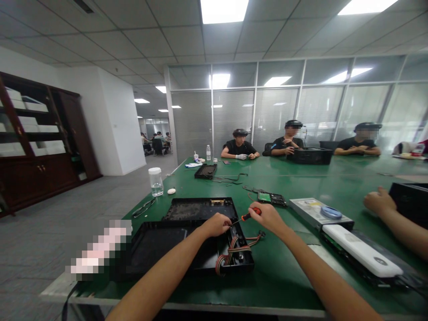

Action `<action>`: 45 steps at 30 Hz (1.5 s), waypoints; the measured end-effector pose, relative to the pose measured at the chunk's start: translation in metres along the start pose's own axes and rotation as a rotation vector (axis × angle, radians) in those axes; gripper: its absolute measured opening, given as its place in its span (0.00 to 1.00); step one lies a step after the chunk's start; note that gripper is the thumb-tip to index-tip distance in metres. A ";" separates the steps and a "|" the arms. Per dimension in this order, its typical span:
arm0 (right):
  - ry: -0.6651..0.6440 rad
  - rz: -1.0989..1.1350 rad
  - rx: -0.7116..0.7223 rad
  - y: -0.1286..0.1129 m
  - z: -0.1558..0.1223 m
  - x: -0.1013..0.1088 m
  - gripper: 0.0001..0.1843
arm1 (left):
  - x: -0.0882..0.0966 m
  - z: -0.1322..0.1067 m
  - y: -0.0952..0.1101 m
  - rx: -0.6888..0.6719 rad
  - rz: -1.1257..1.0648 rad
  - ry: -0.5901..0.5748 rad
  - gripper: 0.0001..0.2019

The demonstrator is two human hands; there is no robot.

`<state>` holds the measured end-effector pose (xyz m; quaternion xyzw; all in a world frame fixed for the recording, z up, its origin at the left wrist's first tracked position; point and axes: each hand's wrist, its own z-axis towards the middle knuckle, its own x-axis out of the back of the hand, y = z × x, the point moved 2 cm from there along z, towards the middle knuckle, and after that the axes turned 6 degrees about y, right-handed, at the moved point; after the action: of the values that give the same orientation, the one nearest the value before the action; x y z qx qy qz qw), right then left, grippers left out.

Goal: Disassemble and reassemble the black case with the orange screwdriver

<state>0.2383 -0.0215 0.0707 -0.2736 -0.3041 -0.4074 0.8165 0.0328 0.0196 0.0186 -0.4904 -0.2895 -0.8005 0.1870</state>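
My right hand (267, 217) is closed round a red-handled screwdriver (247, 216) whose tip points left and down into an opened black case (187, 249) in front of me. My left hand (216, 224) is closed at the case's right inner edge, right beside the screwdriver tip; what its fingers pinch is too small to see. A bundle of red and black wires (236, 252) lies in the case's near right corner. A black cover panel (200, 208) lies just behind the case.
On the green table (284, 276) are a clear jar (155, 181), a circuit board (270, 197), a silver drive (317, 212) and a white device (361, 249). Another person's hand (379, 201) rests at right. Three people sit at the far side.
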 end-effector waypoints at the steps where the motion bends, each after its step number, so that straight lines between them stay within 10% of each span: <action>1: -0.037 -0.094 0.016 -0.010 0.006 0.005 0.19 | 0.000 0.000 0.000 -0.003 -0.003 -0.001 0.11; 10: -0.409 -0.326 0.118 -0.067 0.059 0.026 0.24 | -0.004 0.000 -0.003 -0.002 0.025 -0.002 0.09; 27: -0.299 -0.331 0.061 -0.054 0.061 0.018 0.30 | 0.003 -0.002 0.004 -0.006 0.059 -0.009 0.07; 37: 0.007 1.117 -0.679 0.048 -0.014 -0.059 0.17 | 0.006 -0.009 0.013 -0.072 0.082 0.018 0.07; 45: 0.220 1.590 -0.779 0.042 -0.007 -0.069 0.11 | 0.042 -0.005 -0.010 0.068 -0.164 -0.055 0.07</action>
<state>0.2420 0.0298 0.0082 -0.6213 0.2156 0.1809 0.7313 0.0051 0.0235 0.0515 -0.4802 -0.3605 -0.7891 0.1293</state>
